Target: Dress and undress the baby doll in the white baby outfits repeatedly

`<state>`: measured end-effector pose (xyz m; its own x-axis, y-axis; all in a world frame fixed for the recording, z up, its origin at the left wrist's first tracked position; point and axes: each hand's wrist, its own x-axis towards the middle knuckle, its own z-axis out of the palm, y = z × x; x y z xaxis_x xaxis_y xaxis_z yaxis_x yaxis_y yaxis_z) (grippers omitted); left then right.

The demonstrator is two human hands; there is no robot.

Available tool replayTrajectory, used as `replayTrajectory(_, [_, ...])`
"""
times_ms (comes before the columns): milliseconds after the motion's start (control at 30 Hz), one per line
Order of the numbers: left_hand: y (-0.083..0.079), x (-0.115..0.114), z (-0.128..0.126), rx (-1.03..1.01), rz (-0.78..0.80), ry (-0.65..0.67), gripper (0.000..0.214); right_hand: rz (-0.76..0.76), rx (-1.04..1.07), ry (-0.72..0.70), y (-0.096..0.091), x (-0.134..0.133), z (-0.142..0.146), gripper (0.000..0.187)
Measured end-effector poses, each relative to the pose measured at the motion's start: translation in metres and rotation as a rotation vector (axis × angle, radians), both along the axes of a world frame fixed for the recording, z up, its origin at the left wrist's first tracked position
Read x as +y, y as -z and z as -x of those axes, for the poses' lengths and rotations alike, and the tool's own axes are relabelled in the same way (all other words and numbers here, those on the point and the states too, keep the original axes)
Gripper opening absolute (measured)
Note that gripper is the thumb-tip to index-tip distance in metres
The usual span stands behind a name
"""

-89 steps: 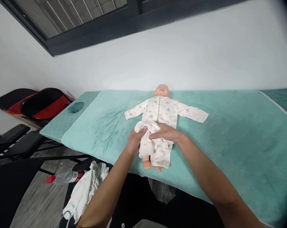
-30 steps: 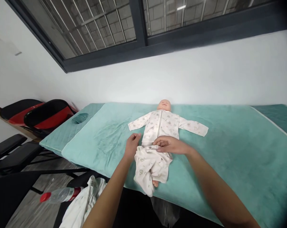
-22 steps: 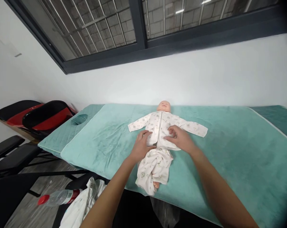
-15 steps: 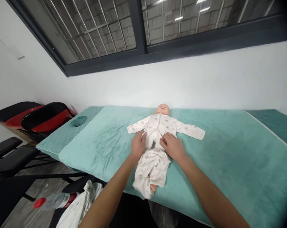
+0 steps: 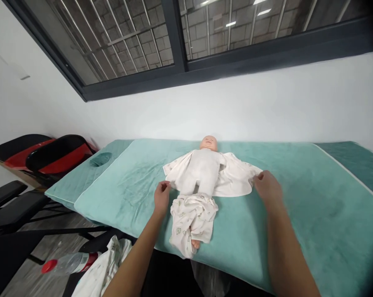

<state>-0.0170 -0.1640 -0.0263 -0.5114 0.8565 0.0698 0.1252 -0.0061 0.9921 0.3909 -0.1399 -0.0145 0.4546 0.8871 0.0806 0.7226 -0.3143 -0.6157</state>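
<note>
A baby doll (image 5: 201, 167) lies on its back on a teal towel (image 5: 285, 210), head toward the wall. Its printed white shirt (image 5: 235, 179) is spread open to both sides, baring the white cloth torso. Printed white trousers (image 5: 192, 218) are bunched around the legs, one foot showing at the table's front edge. My left hand (image 5: 161, 197) pinches the shirt's left flap by the doll's hip. My right hand (image 5: 268, 187) grips the right flap's outer edge, pulled wide to the right.
The towel covers a padded table (image 5: 90, 167) with a face hole at its left end. Black and red chairs (image 5: 55, 150) stand at the left. A plastic bottle with a red cap (image 5: 67, 263) and crumpled white clothing (image 5: 104, 270) lie below the table's front edge.
My hands moved from the trousers' waist up to the shirt front, then pulled its two halves apart, the right hand going far right. The doll's torso is now bare.
</note>
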Motion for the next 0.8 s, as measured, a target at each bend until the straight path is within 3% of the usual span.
replayTrajectory(67, [-0.004,-0.013,-0.005,0.004,0.056,0.194,0.024,-0.232,0.085,-0.090,-0.004,-0.006,0.030,0.017])
replayTrajectory(133, [-0.010,-0.025,-0.006,0.007,0.122,0.358,0.027,-0.348,0.286,-0.373,-0.008,-0.014,0.067,0.021])
replayTrajectory(267, [-0.027,-0.042,-0.003,0.146,0.139,0.582,0.026,-0.305,0.473,-0.937,-0.008,-0.036,0.122,0.022])
replayTrajectory(367, [-0.039,-0.049,-0.001,0.368,0.085,0.724,0.022,-0.246,0.482,-1.136,-0.007,-0.045,0.132,0.021])
replayTrajectory(500, [-0.044,-0.044,-0.006,0.541,-0.046,0.754,0.018,-0.250,0.414,-1.244,-0.009,-0.044,0.126,0.026])
replayTrajectory(633, [-0.037,-0.018,-0.018,0.599,-0.069,0.628,0.018,-0.307,0.303,-1.253,-0.007,-0.043,0.125,0.021])
replayTrajectory(700, [-0.031,0.001,-0.026,0.634,-0.019,0.537,0.019,-0.391,0.224,-1.157,-0.004,-0.042,0.127,0.017])
replayTrajectory(800, [-0.021,0.027,-0.036,0.647,0.034,0.417,0.021,-0.554,0.094,-0.886,0.002,-0.038,0.129,0.013])
